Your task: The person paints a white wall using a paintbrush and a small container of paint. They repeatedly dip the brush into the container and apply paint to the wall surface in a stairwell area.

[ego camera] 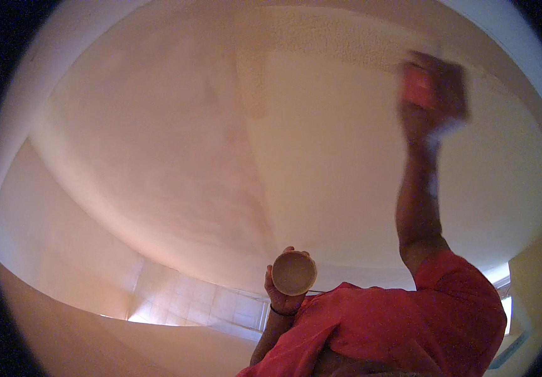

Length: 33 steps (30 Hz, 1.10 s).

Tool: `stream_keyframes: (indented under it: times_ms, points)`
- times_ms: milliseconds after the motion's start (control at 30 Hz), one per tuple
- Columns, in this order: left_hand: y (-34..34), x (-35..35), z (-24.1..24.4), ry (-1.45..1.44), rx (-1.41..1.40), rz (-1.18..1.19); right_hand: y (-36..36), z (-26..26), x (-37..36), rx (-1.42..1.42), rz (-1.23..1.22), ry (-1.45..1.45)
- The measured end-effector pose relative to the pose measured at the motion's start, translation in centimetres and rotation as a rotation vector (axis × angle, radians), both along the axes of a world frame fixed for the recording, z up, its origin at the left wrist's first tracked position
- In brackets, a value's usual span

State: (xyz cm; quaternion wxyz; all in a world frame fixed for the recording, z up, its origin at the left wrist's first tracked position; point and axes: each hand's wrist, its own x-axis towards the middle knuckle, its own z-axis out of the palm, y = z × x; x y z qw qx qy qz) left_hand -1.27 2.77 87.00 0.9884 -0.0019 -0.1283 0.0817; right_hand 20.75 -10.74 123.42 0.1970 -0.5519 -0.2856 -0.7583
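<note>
My left hand (280,299) is low in the middle of the view. Its fingers curl around the side of a round, light-brown bowl or cup (294,272), whose contents I cannot make out. High on the right, at the end of a raised arm, is my right hand (417,120), blurred by motion. It grips a dark reddish block-like tool (450,89), too blurred to name exactly. The tool is over a large pale plastered or painted surface (337,155); whether it touches is unclear. White smears mark my right wrist and forearm.
A rough, textured band (332,40) runs along the top of the surface. Its left part (158,141) is pinkish and patchy, meeting the cream part at a slanting line. Light tiles (181,297) show at the lower left. Bright openings (507,306) lie at the lower right.
</note>
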Motion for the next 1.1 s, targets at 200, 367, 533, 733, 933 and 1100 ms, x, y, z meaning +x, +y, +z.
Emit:
stream_keyframes:
  times_ms: [200, 367, 533, 733, 933, 1100]
  points:
    - [-1.3, 1.9, -3.4, 0.028, -0.070, 0.100, 14.5, -3.7, -0.7, -0.348, 0.263, 0.171]
    - [-3.3, 2.2, -1.2, 0.006, -0.062, 0.171, 13.8, -1.4, -0.9, -0.317, 0.643, 0.062]
    - [-3.5, 0.2, 3.0, -0.024, -0.061, 0.148, 4.4, 4.7, 2.6, 0.163, 1.050, 0.517]
    - [-3.4, -0.1, 3.1, 0.016, -0.107, 0.120, -3.0, 6.4, -1.5, -0.076, 0.777, 0.131]
    - [-2.9, -0.5, 2.4, -0.021, -0.113, 0.105, 1.6, 6.8, -3.2, -0.693, 0.137, 0.006]
    - [-3.0, -0.4, 2.1, 0.009, -0.064, 0.132, 4.6, 0.0, -2.1, -0.988, 0.078, -0.135]
